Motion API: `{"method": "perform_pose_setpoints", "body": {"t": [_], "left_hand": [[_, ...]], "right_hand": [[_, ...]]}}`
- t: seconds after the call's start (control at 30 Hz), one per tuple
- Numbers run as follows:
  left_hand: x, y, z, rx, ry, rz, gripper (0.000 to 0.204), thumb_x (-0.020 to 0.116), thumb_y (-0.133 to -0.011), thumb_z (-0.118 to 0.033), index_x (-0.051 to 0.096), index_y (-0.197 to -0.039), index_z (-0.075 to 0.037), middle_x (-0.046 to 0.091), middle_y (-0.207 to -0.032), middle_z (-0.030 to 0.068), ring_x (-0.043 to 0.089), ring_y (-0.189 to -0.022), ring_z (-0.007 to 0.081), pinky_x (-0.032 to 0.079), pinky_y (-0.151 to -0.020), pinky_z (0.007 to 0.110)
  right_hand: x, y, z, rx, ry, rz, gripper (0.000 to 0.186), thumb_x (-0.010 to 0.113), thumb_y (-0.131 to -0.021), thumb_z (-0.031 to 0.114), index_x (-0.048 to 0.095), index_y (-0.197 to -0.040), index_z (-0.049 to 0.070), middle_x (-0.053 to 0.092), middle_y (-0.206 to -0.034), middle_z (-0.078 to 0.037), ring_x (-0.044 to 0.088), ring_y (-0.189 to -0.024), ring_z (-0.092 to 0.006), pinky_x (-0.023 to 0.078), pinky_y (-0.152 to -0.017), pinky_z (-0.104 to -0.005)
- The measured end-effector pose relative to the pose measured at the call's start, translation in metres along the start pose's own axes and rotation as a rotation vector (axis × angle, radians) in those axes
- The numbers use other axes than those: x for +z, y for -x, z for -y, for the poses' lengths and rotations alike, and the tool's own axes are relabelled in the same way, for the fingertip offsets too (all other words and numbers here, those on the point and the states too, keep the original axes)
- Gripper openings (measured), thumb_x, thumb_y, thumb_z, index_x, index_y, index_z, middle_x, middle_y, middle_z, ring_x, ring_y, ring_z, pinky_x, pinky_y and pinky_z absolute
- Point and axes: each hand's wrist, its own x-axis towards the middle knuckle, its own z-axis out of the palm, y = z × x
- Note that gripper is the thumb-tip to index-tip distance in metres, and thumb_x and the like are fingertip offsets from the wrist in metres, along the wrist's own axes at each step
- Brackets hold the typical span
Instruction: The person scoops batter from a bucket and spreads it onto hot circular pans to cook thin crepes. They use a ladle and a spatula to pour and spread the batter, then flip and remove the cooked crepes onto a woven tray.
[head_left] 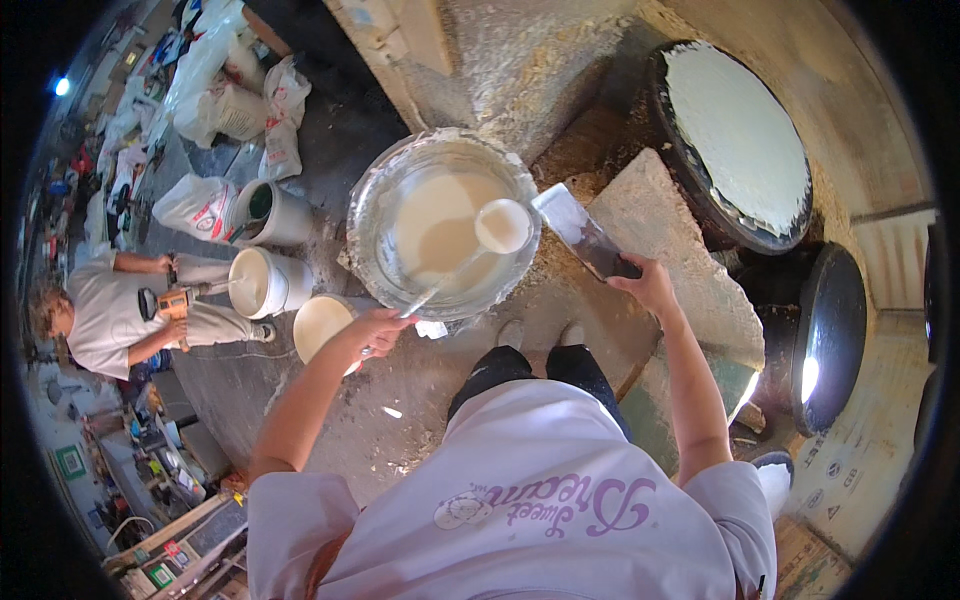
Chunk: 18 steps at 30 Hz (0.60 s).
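Observation:
My left hand (pixel 375 330) is closed round the handle of a long ladle (pixel 503 226), whose bowl holds pale liquid over a large crusted bucket (pixel 365 210) of cream-coloured liquid. My right hand (pixel 645 282) grips a wide metal trowel (pixel 592 240), which has white material at its far end beside the bucket's right rim. A round dark mould coated with white (pixel 733 130) lies at the upper right. Below my left hand, a smaller pail (pixel 320 325) of cream liquid is partly hidden.
At left, another person (pixel 105 310) holds a power mixer (pixel 170 305) in a white pail (pixel 265 280). Buckets and bags (pixel 190 200) stand behind. A rough pale board (pixel 670 230) and a second dark round mould (pixel 830 330) are on my right; the cluttered workspace fills the far left.

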Motion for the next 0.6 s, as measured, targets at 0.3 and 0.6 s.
{"method": "perform_pose_setpoints", "body": {"t": [0.3,0.6], "left_hand": [[0.111,-0.021,-0.122,-0.061,-0.323,-0.057,0.029,0.055,-0.086,-0.016,0.049,-0.112,-0.005,0.025,-0.052,-0.0098,0.023,-0.037,0.0006,0.018,-0.036,0.019],[0.400,-0.156,-0.180,-0.052,-0.611,0.380,0.031,0.056,-0.086,-0.023,0.049,-0.110,-0.005,0.026,-0.050,-0.0098,0.023,-0.034,0.0000,0.021,-0.032,0.018]], "right_hand": [[-0.072,0.035,-0.075,-0.017,-0.390,-0.077,0.055,0.074,-0.065,0.023,0.057,-0.111,0.000,0.063,-0.100,-0.012,0.058,-0.091,-0.0182,0.042,-0.083,-0.0294],[-0.231,0.216,-0.251,0.158,-0.926,-0.190,0.056,0.073,-0.067,0.025,0.056,-0.115,0.002,0.059,-0.088,0.002,0.048,-0.070,-0.0045,0.040,-0.062,-0.0200]]}}
